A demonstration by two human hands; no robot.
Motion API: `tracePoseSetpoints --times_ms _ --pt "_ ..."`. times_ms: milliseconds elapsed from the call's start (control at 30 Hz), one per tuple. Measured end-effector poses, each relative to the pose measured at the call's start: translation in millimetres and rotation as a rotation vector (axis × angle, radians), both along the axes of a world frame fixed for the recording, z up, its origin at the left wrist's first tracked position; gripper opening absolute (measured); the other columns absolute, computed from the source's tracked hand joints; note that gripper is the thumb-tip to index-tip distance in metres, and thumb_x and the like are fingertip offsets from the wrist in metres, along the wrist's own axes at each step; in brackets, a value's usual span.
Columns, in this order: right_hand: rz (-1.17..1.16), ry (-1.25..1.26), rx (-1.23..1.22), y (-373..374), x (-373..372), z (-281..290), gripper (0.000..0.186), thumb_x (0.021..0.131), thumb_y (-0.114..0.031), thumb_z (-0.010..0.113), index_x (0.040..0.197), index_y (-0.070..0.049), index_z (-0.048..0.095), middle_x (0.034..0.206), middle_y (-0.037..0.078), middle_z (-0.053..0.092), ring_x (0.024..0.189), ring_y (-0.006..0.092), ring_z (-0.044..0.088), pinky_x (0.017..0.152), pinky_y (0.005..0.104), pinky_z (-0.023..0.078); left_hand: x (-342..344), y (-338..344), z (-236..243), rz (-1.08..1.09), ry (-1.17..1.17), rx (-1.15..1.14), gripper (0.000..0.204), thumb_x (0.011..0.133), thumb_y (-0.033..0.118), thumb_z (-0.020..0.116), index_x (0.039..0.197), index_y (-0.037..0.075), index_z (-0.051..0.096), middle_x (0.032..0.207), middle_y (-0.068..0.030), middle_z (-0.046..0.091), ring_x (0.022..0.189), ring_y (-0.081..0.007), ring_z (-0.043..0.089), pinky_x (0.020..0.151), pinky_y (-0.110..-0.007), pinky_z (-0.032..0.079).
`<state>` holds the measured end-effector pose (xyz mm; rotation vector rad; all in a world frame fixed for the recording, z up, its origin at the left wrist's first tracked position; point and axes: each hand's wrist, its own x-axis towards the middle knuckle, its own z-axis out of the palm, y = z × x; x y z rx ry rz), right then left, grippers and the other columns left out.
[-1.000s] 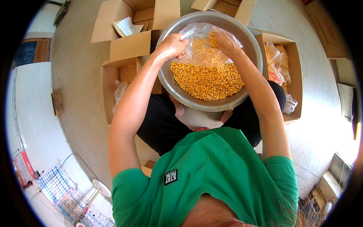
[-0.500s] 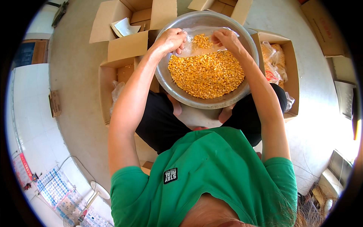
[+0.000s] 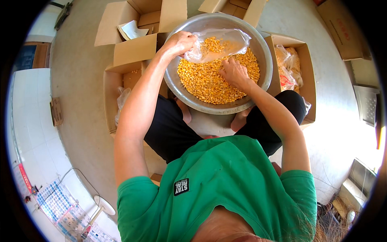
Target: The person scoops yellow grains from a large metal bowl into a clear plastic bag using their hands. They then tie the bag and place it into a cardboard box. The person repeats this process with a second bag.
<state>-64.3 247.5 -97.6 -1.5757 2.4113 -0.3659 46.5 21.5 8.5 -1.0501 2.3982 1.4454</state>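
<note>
Fingers of the left hand point(image 3: 180, 43) pinch the clear plastic bag point(image 3: 234, 40), which spreads to their right over the metal basin point(image 3: 225, 111), apparently only part-filled. Most corn kernels point(image 3: 201, 80) lie loose, still unbagged, beneath the right hand point(image 3: 236, 73); whether its curled fingers grasp any, I can't tell. Farther right, a cardboard box point(image 3: 309, 86) holds bagged corn point(image 3: 296, 66).

Left fingers point(image 3: 191, 39) grip 1 clear bag point(image 3: 228, 46), right fingers point(image 3: 226, 69) over corn point(image 3: 203, 84).
</note>
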Motion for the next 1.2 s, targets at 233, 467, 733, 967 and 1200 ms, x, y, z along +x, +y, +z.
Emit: tracePoseSetpoints --times_ms 233,467,733,967,1200 --pt "0.108 -0.044 0.03 7.5 22.7 0.2 0.036 0.09 -0.04 0.053 0.101 -0.006 0.053 0.1 0.02 0.056 0.09 0.0375 0.062 0.073 0.0549 0.049 -0.5 0.9 4.5 -0.009 -0.008 0.016 0.04 0.097 0.038 0.047 0.074 0.006 0.055 0.066 -0.0007 0.055 0.058 -0.0118 0.052 0.054 -0.029 0.047" --pt "0.161 0.015 -0.062 11.9 23.7 -4.3 0.031 0.09 -0.037 0.054 0.098 -0.007 0.052 0.091 0.018 0.056 0.082 0.0365 0.063 0.067 0.0503 0.051 -1.7 1.0 3.0 -0.018 -0.002 0.015 0.041 0.097 0.039 0.048 0.074 0.006 0.054 0.067 0.0005 0.053 0.059 -0.01 0.05 0.053 -0.028 0.045" --pt "0.158 0.035 -0.074 10.1 24.3 -17.6 0.027 0.091 -0.035 0.054 0.091 -0.008 0.05 0.075 0.016 0.061 0.059 0.036 0.063 0.054 0.0474 0.051 -1.6 -1.2 1.6 -0.021 -0.056 -0.132 0.041 0.094 0.038 0.049 0.077 0.001 0.059 0.062 -0.007 0.059 0.053 -0.0176 0.057 0.056 -0.034 0.051" --pt "0.046 -0.081 0.009 4.6 15.0 -22.3 0.027 0.091 -0.033 0.054 0.087 -0.006 0.055 0.073 0.017 0.065 0.066 0.0377 0.065 0.059 0.0485 0.052 1.0 -4.2 2.1 -0.063 -0.116 -0.235 0.04 0.093 0.039 0.048 0.081 0.003 0.062 0.061 -0.0086 0.06 0.053 -0.0183 0.057 0.059 -0.035 0.05" --pt "0.032 -0.464 -0.101 -4.8 -9.7 -4.7 0.026 0.092 -0.028 0.051 0.085 -0.006 0.062 0.071 0.017 0.062 0.074 0.0293 0.065 0.062 0.0396 0.05 1.2 -5.7 4.0 -0.087 -0.155 -0.265 0.041 0.093 0.038 0.05 0.079 0.001 0.059 0.066 -0.0064 0.059 0.058 -0.0183 0.058 0.056 -0.034 0.052"
